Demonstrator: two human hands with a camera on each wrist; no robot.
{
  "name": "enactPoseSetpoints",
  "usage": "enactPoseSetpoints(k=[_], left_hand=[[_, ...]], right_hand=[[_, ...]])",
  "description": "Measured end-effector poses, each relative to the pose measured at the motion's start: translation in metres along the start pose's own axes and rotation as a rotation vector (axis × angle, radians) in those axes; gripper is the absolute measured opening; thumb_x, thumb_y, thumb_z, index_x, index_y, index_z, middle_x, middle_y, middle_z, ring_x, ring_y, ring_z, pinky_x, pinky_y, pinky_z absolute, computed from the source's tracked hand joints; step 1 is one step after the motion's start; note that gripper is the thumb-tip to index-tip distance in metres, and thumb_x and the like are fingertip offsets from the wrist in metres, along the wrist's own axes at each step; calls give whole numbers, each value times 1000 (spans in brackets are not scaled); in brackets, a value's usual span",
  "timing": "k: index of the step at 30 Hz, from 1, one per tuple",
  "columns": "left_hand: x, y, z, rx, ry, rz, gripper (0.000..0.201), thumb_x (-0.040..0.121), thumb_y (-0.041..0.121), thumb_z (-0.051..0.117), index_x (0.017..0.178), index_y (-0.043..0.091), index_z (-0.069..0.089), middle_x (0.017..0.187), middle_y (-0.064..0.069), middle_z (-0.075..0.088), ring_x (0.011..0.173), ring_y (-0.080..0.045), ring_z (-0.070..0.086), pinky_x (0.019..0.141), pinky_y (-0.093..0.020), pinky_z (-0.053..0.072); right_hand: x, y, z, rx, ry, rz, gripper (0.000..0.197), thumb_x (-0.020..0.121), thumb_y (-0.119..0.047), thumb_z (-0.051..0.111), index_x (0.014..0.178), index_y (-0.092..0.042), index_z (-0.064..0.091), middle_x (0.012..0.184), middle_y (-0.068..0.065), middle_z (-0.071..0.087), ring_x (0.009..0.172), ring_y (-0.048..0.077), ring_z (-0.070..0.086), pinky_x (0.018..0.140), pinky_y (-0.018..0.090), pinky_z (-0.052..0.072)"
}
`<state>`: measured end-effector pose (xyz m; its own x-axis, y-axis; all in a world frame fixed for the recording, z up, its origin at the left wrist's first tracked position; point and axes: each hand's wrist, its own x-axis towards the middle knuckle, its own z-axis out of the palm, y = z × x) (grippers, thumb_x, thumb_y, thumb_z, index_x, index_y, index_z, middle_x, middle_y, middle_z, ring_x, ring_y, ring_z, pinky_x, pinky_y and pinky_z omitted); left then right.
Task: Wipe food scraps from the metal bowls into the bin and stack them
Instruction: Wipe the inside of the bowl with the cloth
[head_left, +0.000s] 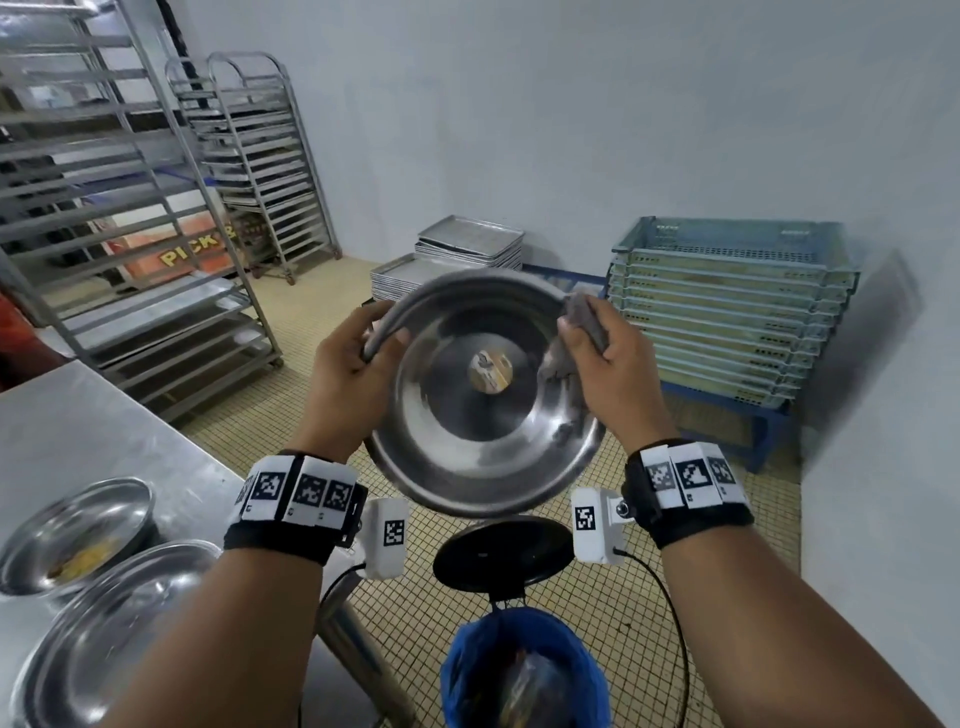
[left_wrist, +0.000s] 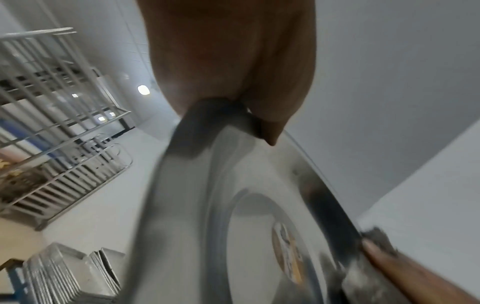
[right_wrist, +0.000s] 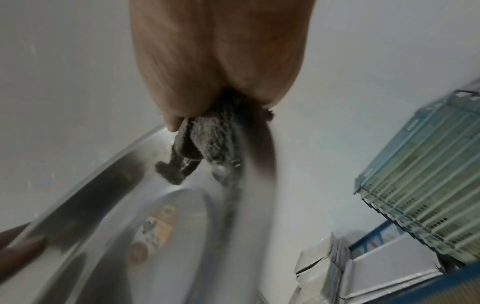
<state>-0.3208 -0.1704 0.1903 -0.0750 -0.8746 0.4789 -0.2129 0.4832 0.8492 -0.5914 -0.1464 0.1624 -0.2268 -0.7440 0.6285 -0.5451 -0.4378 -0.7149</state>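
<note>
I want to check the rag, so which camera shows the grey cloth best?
The right wrist view: the grey cloth fills the centre, bunched in the right hand against the bowl. The head view shows it smaller, at the bowl's right rim. The left wrist view catches only a blurred scrap.

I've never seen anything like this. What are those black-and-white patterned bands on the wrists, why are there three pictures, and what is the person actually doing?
No machine here: a person works bare-handed, wearing patterned wristbands and small wrist cameras. The big picture comes from a head camera; the two blurry ones look along each hand from the wrists. The left hand grips the rim of a round shiny metal bowl, tilted above a bin lined with a blue bag. The right hand holds a grey cloth against the bowl's inside. On the steel table at the left sit two more metal bowls; the farther one holds yellowish scraps.
</note>
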Motion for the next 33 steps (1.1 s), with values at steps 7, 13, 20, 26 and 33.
enactPoseSetpoints(k=[7, 13, 20, 26, 33], left_hand=[[-8, 0, 8, -9, -42, 24, 22, 104, 18, 65, 118, 34, 70, 96, 0, 78, 83, -23, 76, 72, -40, 63], [-5, 1, 1, -162, 174, -30, 23, 105, 15, 62, 116, 34, 68, 89, 1, 79, 73, -16, 72, 63, -29, 59], [-16, 2, 13, -193, 134, -55, 22, 105, 13, 61, 120, 28, 68, 90, -3, 78, 71, -14, 72, 60, -24, 57], [-14, -11, 11, -147, 165, -27, 19, 107, 15, 59, 125, 21, 60, 100, -1, 74, 80, -12, 70, 66, -28, 56], [2, 6, -5, 115, -138, 50, 18, 104, 18, 62, 111, 32, 71, 95, -2, 74, 85, -26, 73, 76, -46, 61]], right_hand=[[17, -10, -2, -169, -52, -79, 36, 103, -44, 56, 133, -24, 62, 103, -16, 69, 86, -8, 62, 79, 8, 47], [0, 5, 3, -44, 14, 111, 30, 103, -44, 54, 125, -24, 60, 100, -13, 67, 92, 4, 66, 85, 30, 56], [8, 1, 1, -42, 33, 93, 30, 103, -41, 57, 125, -21, 63, 99, -11, 69, 90, 0, 65, 79, 18, 50], [-10, 7, 7, 67, 121, 203, 24, 102, -32, 59, 123, -21, 62, 109, -5, 67, 102, 7, 64, 92, 31, 53], [10, -6, -5, -87, -115, 31, 40, 99, -39, 63, 137, -25, 60, 121, -8, 70, 109, 5, 64, 95, 21, 51]])
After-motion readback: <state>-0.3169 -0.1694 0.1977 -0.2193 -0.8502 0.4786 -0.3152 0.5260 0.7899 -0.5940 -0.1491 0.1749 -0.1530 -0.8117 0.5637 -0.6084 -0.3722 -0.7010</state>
